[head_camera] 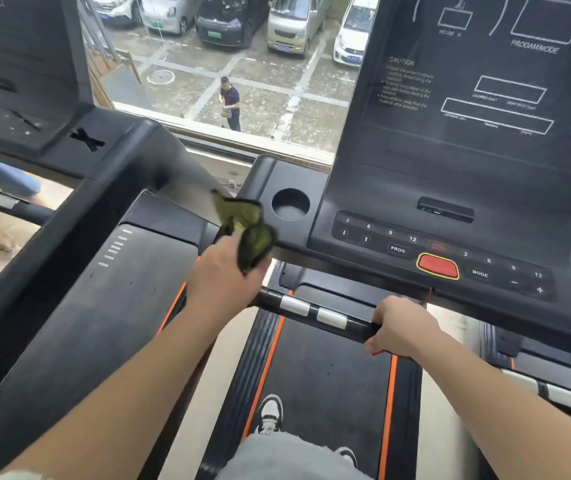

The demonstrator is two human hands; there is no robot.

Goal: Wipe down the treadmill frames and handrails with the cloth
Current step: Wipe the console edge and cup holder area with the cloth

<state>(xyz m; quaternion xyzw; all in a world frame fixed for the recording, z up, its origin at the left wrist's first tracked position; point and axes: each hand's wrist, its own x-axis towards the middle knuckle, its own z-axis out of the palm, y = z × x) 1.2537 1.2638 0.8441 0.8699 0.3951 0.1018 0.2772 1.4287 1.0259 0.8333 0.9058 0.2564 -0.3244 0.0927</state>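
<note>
I stand on a black treadmill whose belt (325, 382) has orange edges. My left hand (223, 277) is closed around a crumpled olive-green cloth (247, 225), which sticks up against the left corner of the console deck beside the round cup holder (290, 204). A black front handrail (312, 311) with two silver sensor pads runs between my hands. My right hand (400, 327) grips its right end, fingers wrapped around the bar. The console panel (450, 251) with number keys and a red stop button sits just above the rail.
A second treadmill (79, 299) stands close on the left, its side arm slanting down. Another person's legs (0, 188) show beyond it. A tall display (485, 81) rises at the right. Between the consoles a window overlooks a car park. A further handrail (547, 389) is at right.
</note>
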